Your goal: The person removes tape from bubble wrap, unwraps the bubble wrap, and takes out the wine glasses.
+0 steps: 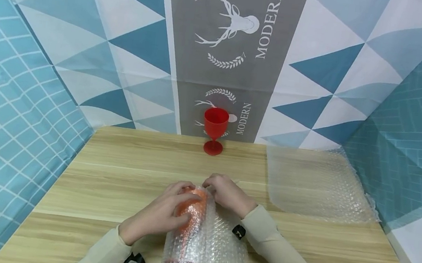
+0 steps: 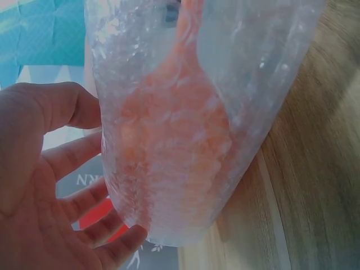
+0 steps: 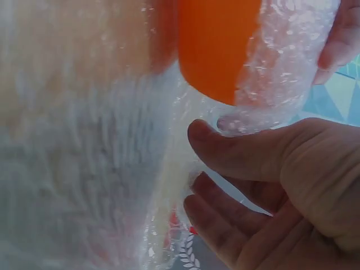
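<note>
An orange goblet [image 1: 196,209] lies on its side on the table, its bowl away from me and its foot near the front edge. Clear bubble wrap [image 1: 228,258] covers it, with a loose flap spread to the right. My left hand [image 1: 160,210] holds the wrapped bowl from the left, fingers bent over it. In the left wrist view the thumb and fingertips touch the wrap. At the bowl's far right, my right hand [image 1: 228,194] pinches the wrap's edge. The right wrist view shows the bare orange bowl [image 3: 216,50] partly outside the wrap, close to the thumb.
A red goblet [image 1: 216,125] stands upright at the table's back edge, before the patterned backdrop [image 1: 226,76]. Another bubble wrap sheet [image 1: 310,184] lies flat at the back right. Wood-grain tabletop [image 1: 120,182] extends left of the hands.
</note>
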A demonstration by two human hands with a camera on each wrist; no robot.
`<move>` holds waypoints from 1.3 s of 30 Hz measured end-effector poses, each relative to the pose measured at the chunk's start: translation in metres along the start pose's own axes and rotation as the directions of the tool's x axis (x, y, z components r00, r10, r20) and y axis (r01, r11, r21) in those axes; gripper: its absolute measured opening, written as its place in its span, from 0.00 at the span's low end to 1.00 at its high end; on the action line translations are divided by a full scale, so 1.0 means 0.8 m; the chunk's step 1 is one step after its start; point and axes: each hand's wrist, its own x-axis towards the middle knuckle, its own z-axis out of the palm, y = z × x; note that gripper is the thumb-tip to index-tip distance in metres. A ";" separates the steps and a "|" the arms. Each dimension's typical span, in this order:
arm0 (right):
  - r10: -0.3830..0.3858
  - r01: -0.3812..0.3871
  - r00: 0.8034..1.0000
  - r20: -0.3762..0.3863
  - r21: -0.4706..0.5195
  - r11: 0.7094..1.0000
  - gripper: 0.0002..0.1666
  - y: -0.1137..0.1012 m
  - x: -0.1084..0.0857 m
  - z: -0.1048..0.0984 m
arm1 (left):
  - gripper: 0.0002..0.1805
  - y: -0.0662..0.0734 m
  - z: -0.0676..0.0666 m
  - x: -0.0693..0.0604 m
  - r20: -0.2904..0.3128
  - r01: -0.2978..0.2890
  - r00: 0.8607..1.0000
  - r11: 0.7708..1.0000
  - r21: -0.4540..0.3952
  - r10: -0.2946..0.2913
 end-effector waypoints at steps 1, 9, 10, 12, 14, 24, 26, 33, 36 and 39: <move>-0.003 0.003 1.000 -0.009 -0.014 1.000 0.21 0.002 0.000 0.002 | 0.25 0.000 0.000 -0.001 -0.001 0.002 1.000 1.000 -0.005 -0.002; -0.017 0.007 0.994 -0.107 -0.100 0.995 0.06 0.013 0.004 0.008 | 0.26 -0.002 -0.004 -0.003 -0.002 -0.001 1.000 1.000 -0.007 0.001; -0.012 0.001 0.994 -0.109 -0.094 0.996 0.05 0.014 0.005 0.008 | 0.26 -0.002 -0.004 -0.003 -0.003 -0.002 1.000 1.000 -0.005 0.002; 0.003 -0.012 0.994 -0.107 -0.084 0.996 0.05 0.016 0.007 0.008 | 0.26 -0.003 -0.005 -0.003 -0.006 0.003 1.000 1.000 -0.007 -0.003; 0.023 -0.029 0.995 -0.101 -0.060 0.998 0.06 0.018 0.009 0.009 | 0.27 -0.003 -0.006 -0.004 -0.009 0.016 1.000 1.000 -0.009 -0.016; 0.089 -0.088 0.989 -0.115 0.013 0.996 0.09 0.031 0.015 0.013 | 0.30 -0.008 -0.003 -0.010 -0.009 0.054 0.998 0.998 -0.040 -0.055; 0.100 -0.099 0.988 -0.114 0.017 0.995 0.09 0.034 0.015 0.013 | 0.33 -0.008 -0.005 -0.010 -0.007 0.053 0.999 0.997 -0.050 -0.054; 0.166 -0.162 0.982 -0.089 0.052 0.985 0.11 0.046 0.017 0.015 | 0.48 -0.014 -0.011 -0.016 0.008 0.103 0.995 0.992 -0.068 -0.103; 0.192 -0.187 0.978 -0.084 0.072 0.980 0.12 0.049 0.017 0.014 | 0.52 -0.018 -0.014 -0.021 0.016 0.135 0.991 0.987 -0.088 -0.134; 0.203 -0.196 0.976 -0.084 0.085 0.977 0.12 0.051 0.017 0.013 | 0.54 -0.024 -0.018 -0.025 0.016 0.143 0.990 0.982 -0.122 -0.142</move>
